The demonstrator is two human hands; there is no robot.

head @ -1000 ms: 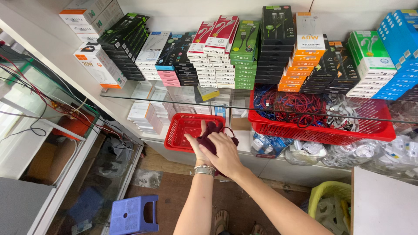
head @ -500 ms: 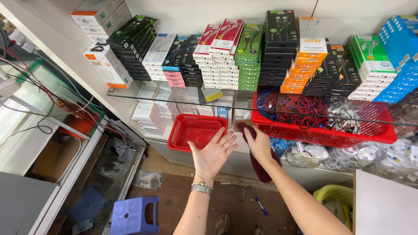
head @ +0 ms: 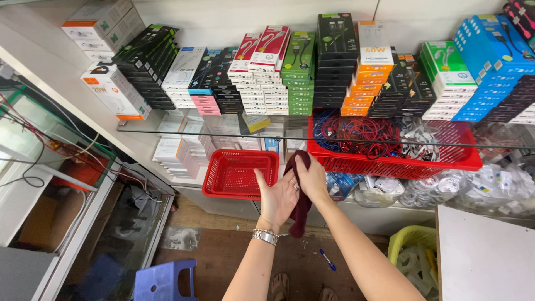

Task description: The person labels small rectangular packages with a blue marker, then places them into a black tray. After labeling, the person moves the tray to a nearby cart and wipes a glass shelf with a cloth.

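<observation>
Across the top of the frame runs the shelf wall point(head: 234, 17), stacked with rows of flat boxes point(head: 334, 61) in black, white, green, orange and blue, and below them a glass shelf point(head: 184, 129) crosses the middle. On the right of centre sits the large red basket point(head: 440, 161), heaped with red, blue and white coiled cables. Left of it, at centre, the small red basket point(head: 237, 174) looks empty, its mesh floor bare. Just below and between the two baskets you hold the dark red cloth point(head: 301, 209): your right hand point(head: 313, 179) pinches its upper end closed between fingers and thumb, while your left hand point(head: 278, 196) lies open, palm up, flat against the cloth, not gripping. To handle it well, I judge you should keep the pinch firm at the top and let the open palm support the hanging length so it stays smooth and clear of the basket rims. At lower left stands a blue stool point(head: 164, 281); a pen point(head: 327, 260) lies on the floor.
</observation>
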